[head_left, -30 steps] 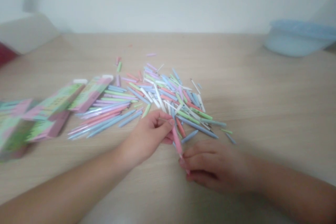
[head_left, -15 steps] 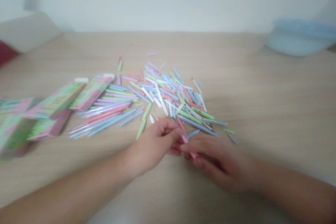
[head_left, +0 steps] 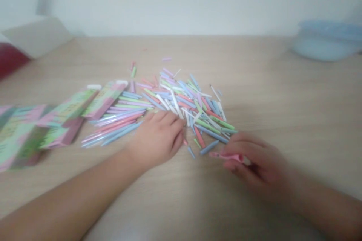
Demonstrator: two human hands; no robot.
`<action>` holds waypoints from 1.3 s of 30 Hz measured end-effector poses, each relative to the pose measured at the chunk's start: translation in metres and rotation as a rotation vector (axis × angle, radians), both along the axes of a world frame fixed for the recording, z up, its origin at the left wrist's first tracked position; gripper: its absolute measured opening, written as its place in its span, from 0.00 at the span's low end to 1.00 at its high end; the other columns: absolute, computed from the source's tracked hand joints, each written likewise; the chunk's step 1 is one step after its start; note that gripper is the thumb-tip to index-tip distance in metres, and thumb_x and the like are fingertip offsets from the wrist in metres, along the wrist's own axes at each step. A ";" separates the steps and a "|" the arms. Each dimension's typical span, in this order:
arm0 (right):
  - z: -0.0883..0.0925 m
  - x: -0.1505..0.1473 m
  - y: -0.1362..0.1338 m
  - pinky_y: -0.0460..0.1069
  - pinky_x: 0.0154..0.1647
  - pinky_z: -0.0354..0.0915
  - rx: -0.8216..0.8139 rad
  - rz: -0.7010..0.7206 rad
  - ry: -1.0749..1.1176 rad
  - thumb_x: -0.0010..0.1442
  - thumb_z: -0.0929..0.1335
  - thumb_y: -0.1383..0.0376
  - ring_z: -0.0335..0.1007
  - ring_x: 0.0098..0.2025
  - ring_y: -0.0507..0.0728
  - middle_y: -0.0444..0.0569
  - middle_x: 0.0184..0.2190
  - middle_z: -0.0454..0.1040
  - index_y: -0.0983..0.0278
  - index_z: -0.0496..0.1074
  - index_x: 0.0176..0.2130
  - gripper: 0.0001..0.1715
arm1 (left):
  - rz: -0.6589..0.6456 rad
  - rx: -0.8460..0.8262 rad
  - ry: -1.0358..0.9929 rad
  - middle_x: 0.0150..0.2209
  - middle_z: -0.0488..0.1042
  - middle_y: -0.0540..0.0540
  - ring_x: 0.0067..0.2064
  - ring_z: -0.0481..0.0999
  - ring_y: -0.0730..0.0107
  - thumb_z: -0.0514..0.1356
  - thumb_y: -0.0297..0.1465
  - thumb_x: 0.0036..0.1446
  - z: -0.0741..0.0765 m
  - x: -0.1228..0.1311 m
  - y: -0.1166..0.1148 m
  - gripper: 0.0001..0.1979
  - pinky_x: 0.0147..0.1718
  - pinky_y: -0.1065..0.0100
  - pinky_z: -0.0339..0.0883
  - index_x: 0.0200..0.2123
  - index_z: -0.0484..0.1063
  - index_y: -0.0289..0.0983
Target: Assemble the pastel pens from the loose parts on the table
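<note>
A heap of pastel pen parts (head_left: 183,101) in pink, blue, green, purple and white lies mid-table. My left hand (head_left: 158,137) rests palm down at the heap's near edge, fingers curled over some pieces; what it holds is hidden. My right hand (head_left: 254,158) is closed on a pink pen piece (head_left: 226,156), which points left, just right of the heap. A row of assembled pastel pens (head_left: 118,120) lies left of my left hand.
Several pink-and-green pen boxes (head_left: 56,120) lie at the left on the wooden table (head_left: 283,101). A blue plastic tub (head_left: 328,41) stands at the back right. A white and red box (head_left: 25,43) sits at the back left by the wall.
My hands have come apart. The right hand pulled the pink piece to the right, and the left hand moved up and dropped onto the heap's edge.
</note>
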State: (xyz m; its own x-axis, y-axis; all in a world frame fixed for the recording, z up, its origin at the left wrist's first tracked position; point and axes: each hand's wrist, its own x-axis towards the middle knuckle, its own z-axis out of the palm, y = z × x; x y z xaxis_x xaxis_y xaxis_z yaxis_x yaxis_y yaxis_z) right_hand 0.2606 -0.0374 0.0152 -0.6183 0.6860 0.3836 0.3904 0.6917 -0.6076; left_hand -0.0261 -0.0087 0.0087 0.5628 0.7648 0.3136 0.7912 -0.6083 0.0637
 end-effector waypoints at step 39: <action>-0.015 -0.015 0.013 0.51 0.42 0.67 -0.070 -0.108 -0.179 0.70 0.66 0.65 0.72 0.40 0.57 0.48 0.37 0.77 0.61 0.75 0.42 0.07 | -0.349 -0.132 0.033 0.37 0.77 0.47 0.37 0.77 0.59 0.59 0.46 0.68 -0.003 0.026 -0.034 0.15 0.33 0.59 0.66 0.42 0.72 0.40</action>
State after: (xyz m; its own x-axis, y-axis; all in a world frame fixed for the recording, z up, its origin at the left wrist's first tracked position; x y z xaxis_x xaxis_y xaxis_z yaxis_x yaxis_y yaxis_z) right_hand 0.2461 -0.0248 -0.0002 -0.5937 0.7732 0.2230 0.5662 0.5983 -0.5669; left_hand -0.0005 -0.0430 0.0061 0.8049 0.5580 0.2020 0.5408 -0.8299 0.1373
